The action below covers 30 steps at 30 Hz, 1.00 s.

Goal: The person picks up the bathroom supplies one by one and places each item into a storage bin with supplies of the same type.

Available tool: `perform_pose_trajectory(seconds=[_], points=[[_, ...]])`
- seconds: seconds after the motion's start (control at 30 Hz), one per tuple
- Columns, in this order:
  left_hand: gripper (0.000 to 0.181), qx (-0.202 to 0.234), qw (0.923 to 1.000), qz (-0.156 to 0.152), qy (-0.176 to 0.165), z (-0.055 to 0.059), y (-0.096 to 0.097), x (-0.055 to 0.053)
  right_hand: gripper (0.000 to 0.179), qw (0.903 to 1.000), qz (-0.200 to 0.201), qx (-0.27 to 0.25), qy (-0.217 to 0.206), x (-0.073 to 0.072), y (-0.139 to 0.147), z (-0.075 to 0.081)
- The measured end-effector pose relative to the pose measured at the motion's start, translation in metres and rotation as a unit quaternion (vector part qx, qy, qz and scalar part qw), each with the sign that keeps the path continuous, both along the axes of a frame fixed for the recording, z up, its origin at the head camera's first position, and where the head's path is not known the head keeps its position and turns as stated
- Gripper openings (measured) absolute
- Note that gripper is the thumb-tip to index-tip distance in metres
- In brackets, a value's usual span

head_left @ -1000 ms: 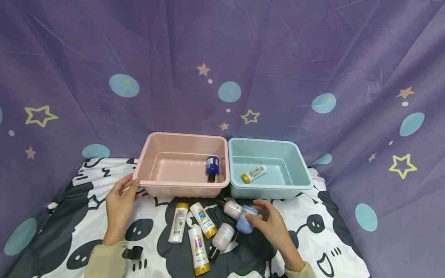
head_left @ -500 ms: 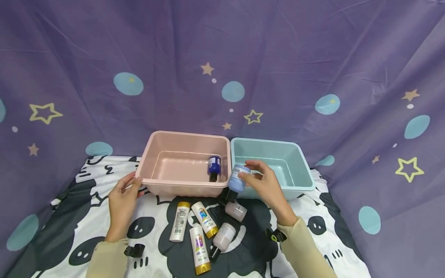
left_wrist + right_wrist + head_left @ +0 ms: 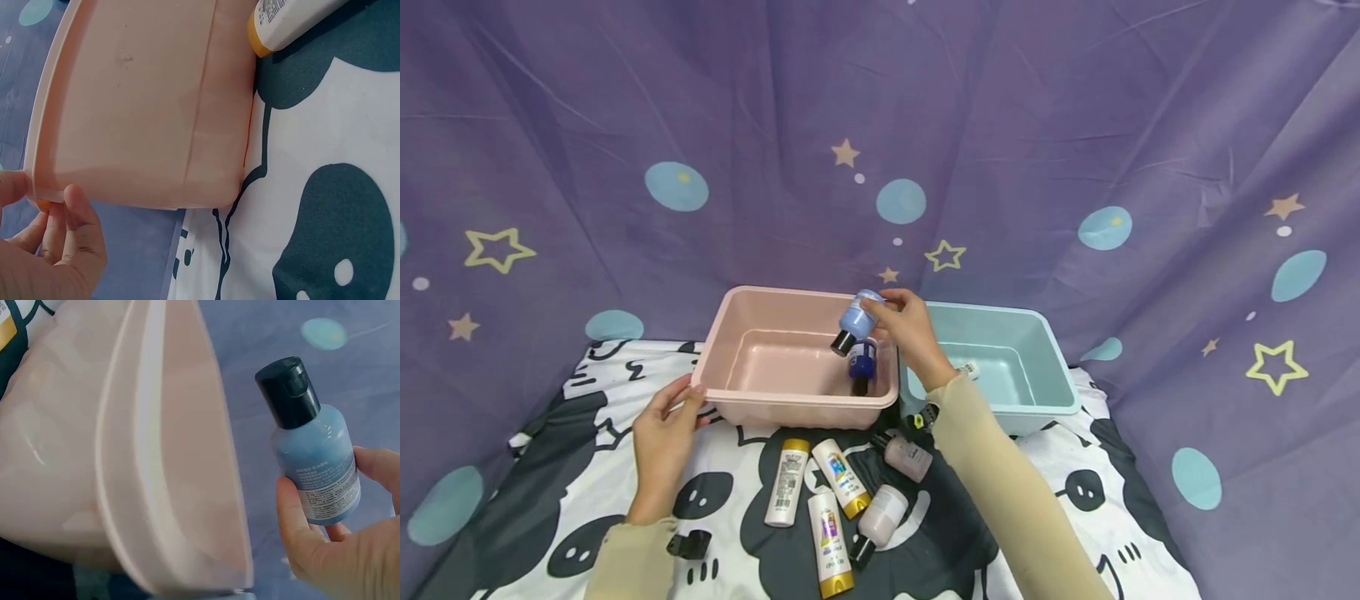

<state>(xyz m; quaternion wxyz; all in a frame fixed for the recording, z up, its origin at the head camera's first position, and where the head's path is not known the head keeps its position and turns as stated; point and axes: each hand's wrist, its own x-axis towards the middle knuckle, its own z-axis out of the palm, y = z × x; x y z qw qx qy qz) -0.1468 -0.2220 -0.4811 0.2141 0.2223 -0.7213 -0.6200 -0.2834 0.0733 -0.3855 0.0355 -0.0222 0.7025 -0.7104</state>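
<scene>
My right hand (image 3: 912,332) holds a light blue bottle (image 3: 322,459) with a black flip cap, pinched near its base between thumb and fingers. The bottle is tilted, cap pointing down and left, over the right part of the pink bin (image 3: 797,400). Inside that bin lies a dark blue bottle (image 3: 862,358) with a black cap. At the bin's front left corner, my left hand (image 3: 664,437) grips the rim, thumb and fingers on either side of it in the left wrist view.
A light blue bin (image 3: 1000,408) stands right of the pink one, a tube (image 3: 970,370) inside partly hidden by my right arm. In front lie several white tubes (image 3: 830,533) with gold caps and two pale pink bottles (image 3: 882,512). Behind hangs a purple curtain (image 3: 1030,150).
My right hand has lifted the light blue bottle from the cloth and carried it up and left, past the light blue bin, to above the pink bin. My left hand stays on the rim.
</scene>
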Motion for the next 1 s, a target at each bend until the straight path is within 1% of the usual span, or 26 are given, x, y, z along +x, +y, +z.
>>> perform_pose_trajectory(seconds=[0.17,0.27,0.37,0.47,0.6,0.73,0.83,0.9,1.0], points=[[0.044,0.002,1.0,0.004,-0.003,0.0,0.001,0.0,0.057,0.9995,0.005,0.017,-0.028,-0.022,-0.015,-0.01],[0.043,0.007,1.0,0.004,-0.003,0.0,0.001,0.0,0.058,0.9986,0.0,0.036,-0.038,-0.031,-0.02,-0.013],[0.043,0.006,1.0,0.004,-0.004,0.0,0.002,0.001,0.058,0.9974,-0.003,0.049,-0.053,-0.036,-0.024,-0.013],[0.042,0.006,1.0,0.007,0.0,0.0,0.002,0.001,0.058,0.9967,0.007,0.046,-0.067,-0.04,-0.027,-0.013],[0.041,0.012,0.9999,0.008,0.007,0.0,0.002,0.001,0.057,0.9967,0.013,0.032,-0.073,-0.043,-0.031,-0.013],[0.042,0.012,0.9999,0.006,0.007,0.0,0.003,0.001,0.053,0.9953,0.006,0.057,-0.078,-0.045,-0.032,-0.016],[0.042,0.009,0.9999,0.008,0.01,-0.001,0.003,0.001,0.045,0.9946,-0.002,0.074,-0.072,-0.045,-0.032,-0.017],[0.042,0.009,0.9999,0.009,0.01,-0.001,0.002,0.001,0.039,0.9954,-0.005,0.071,-0.064,-0.044,-0.031,-0.015],[0.042,0.009,0.9999,0.01,0.009,-0.001,0.002,0.001,0.033,0.9971,0.001,0.061,-0.046,-0.042,-0.03,-0.01]])
